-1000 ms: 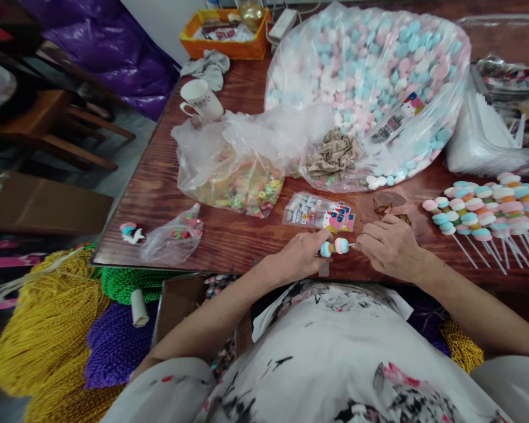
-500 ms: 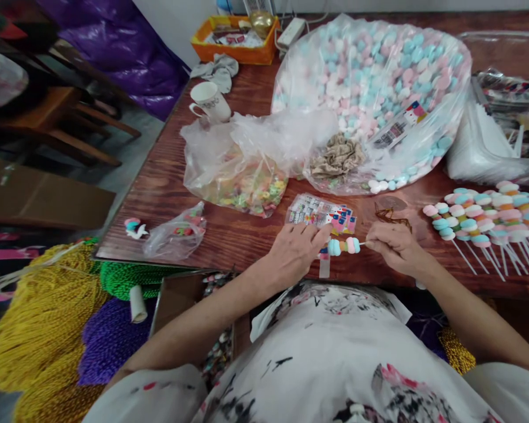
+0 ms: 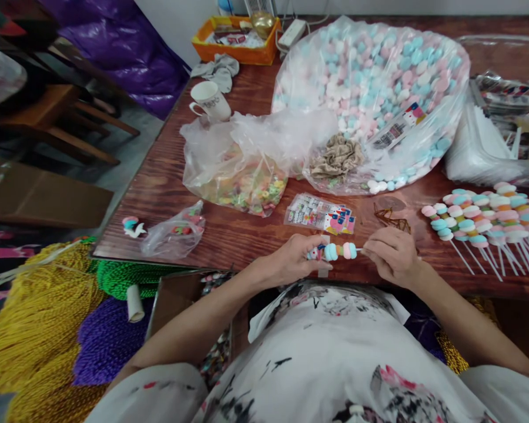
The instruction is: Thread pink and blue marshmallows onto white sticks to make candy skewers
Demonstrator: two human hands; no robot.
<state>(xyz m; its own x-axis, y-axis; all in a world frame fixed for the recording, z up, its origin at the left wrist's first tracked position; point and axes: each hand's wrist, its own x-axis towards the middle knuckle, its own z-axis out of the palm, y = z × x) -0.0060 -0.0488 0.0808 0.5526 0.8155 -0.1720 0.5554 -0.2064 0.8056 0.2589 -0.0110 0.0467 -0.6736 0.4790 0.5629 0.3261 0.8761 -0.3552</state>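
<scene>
My right hand (image 3: 392,255) pinches the white stick of a candy skewer (image 3: 339,251) that carries blue, orange and pink pieces. My left hand (image 3: 293,261) is closed at the skewer's left tip, holding a small printed card or sticker (image 3: 314,252) against it. Both hands hover just above the near edge of the wooden table (image 3: 229,235). A stack of printed cards in a clear packet (image 3: 320,213) lies just beyond them.
A huge clear bag of pink, blue and white candies (image 3: 370,88) fills the table's back. A smaller bag of coloured rings (image 3: 242,176), a white mug (image 3: 211,101), an orange tray (image 3: 235,41) and finished skewers (image 3: 485,217) at the right surround the hands. Yellow, green and purple cord bundles (image 3: 48,329) lie below left.
My left hand reached to the card packet, then came back to the skewer's tip with a small card. The right hand kept hold of the stick.
</scene>
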